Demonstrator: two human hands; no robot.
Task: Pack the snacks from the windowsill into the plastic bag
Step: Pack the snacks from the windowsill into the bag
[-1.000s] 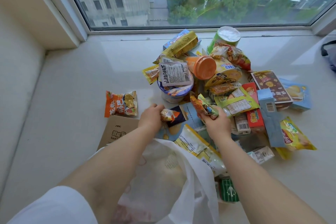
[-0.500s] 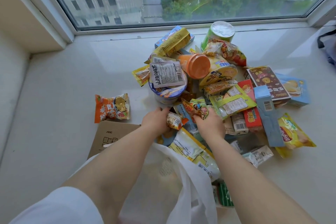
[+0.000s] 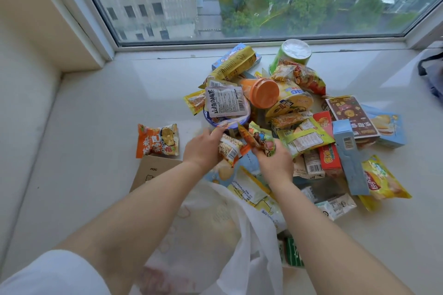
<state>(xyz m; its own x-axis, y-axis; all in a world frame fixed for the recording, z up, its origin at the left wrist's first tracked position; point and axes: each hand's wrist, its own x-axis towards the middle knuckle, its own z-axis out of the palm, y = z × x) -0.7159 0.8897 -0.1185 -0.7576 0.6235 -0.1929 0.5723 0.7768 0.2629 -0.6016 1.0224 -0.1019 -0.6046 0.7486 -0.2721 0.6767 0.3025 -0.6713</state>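
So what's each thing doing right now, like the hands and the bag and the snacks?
Left hand: gripping a small striped packet.
Right hand: gripping a colourful packet.
Plastic bag: open, lying below the hands.
Orange-lidded jar: lid on, tipped on its side.
Green tube: lid on.
Orange packet: sealed, lying apart from the pile.

Beyond my left hand (image 3: 202,151), a grey sachet (image 3: 226,103) reads "山楂乌梅茶". Left of that hand, a cardboard box (image 3: 153,172) shows "AOC"; far right of my right hand (image 3: 275,163), I read "Lay's" on a yellow bag (image 3: 381,178).
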